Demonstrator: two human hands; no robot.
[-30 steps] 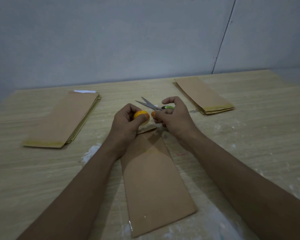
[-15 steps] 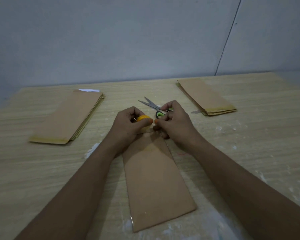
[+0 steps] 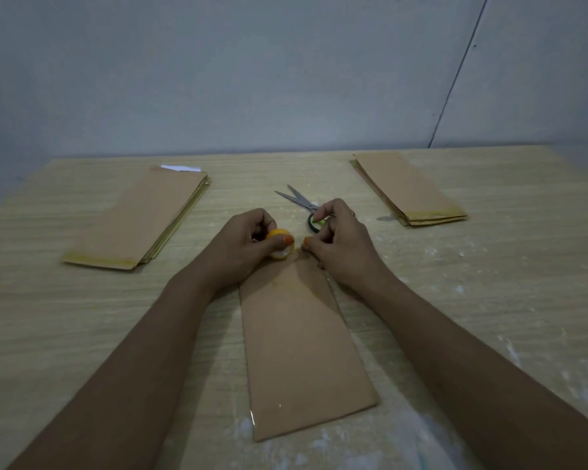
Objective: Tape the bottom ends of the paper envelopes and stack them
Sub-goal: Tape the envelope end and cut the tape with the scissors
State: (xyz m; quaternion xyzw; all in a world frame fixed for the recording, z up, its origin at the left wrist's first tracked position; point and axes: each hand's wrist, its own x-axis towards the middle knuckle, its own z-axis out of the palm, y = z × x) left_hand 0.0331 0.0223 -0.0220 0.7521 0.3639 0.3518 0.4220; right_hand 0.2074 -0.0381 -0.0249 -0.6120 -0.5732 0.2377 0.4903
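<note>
A brown paper envelope lies lengthwise on the table in front of me. At its far end my left hand grips a small yellow tape roll. Just right of the roll, my right hand pinches the tape's free end at the envelope's far edge. The two thumbs are a short gap apart. A stack of envelopes with taped ends lies at the left, and a second such stack at the right.
Scissors with a green handle lie just beyond my right hand, blades pointing left and away. The wooden table has white smears near its front. A small white scrap sits behind the left stack. A grey wall stands behind.
Both hands have come down from above the envelope onto its far end, and the tape roll now sits at the envelope's edge. My thumbs have drawn slightly apart.
</note>
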